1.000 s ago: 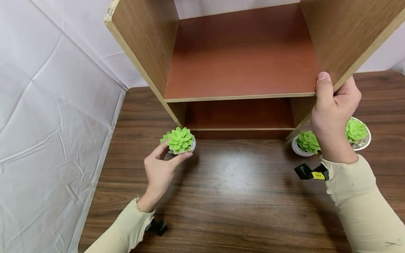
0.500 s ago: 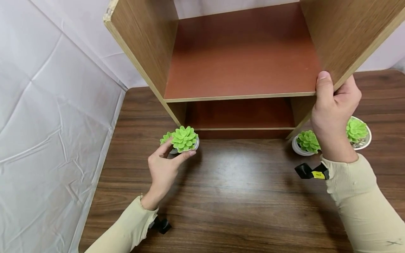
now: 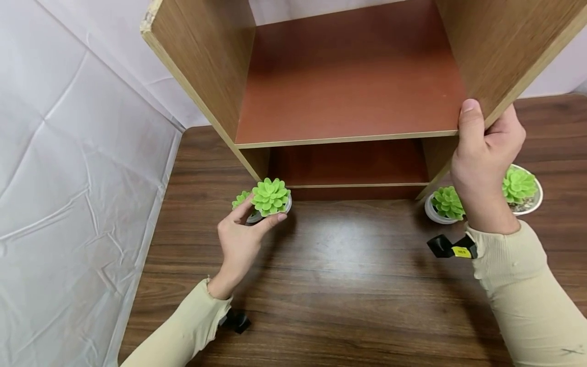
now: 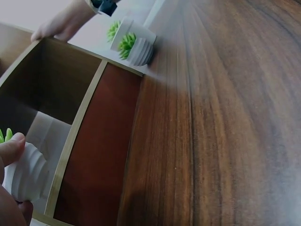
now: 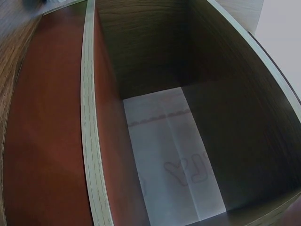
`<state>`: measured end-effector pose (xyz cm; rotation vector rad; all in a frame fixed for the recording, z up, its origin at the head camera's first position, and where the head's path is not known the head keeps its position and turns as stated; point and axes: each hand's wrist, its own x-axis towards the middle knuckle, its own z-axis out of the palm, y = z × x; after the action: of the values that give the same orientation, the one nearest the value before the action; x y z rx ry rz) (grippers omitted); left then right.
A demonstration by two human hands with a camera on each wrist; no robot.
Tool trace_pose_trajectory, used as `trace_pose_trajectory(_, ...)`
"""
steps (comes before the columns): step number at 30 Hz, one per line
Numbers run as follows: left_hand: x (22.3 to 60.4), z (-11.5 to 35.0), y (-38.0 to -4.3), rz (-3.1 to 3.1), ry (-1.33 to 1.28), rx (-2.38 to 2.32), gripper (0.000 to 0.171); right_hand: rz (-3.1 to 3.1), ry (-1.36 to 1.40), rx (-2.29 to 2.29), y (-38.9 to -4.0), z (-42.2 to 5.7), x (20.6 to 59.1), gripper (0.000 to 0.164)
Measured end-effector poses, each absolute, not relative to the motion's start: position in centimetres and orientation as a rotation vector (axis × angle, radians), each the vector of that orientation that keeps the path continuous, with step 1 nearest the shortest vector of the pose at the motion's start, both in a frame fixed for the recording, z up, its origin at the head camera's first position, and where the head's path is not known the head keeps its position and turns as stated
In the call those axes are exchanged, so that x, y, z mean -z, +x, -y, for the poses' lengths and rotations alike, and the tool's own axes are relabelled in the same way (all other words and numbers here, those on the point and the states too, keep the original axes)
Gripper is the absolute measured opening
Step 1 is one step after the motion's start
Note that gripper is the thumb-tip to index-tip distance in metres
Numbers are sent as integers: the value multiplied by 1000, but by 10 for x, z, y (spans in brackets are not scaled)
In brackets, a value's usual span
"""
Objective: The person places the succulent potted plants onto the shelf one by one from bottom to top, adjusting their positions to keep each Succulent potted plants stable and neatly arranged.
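Note:
My left hand pinches a small potted succulent between thumb and fingers, right by the lower left front corner of the wooden shelf unit. Its white ribbed pot shows under my thumb in the left wrist view, in front of the lower compartment. A second succulent stands just behind my left hand, partly hidden by it. My right hand grips the front edge of the right side panel, thumb on the inner side. The right wrist view shows the lower compartment but no hand.
Two more potted succulents stand on the table right of the unit: one in a round white pot, another in a wider white bowl partly behind my right wrist. A white sheet hangs along the left. Brown wooden table extends in front.
My left hand has moved a little to the right and up with the succulent, closer to the unit's front. The right hand keeps its grip on the side panel.

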<state>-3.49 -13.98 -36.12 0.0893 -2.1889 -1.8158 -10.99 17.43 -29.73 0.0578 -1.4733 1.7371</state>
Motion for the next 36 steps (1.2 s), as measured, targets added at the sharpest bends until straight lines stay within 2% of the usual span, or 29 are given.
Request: trace_pose_trajectory(36, 351, 133, -39, 2193, 20, 1728, 52, 1414, 52, -1808, -105, -162, 301, 15)
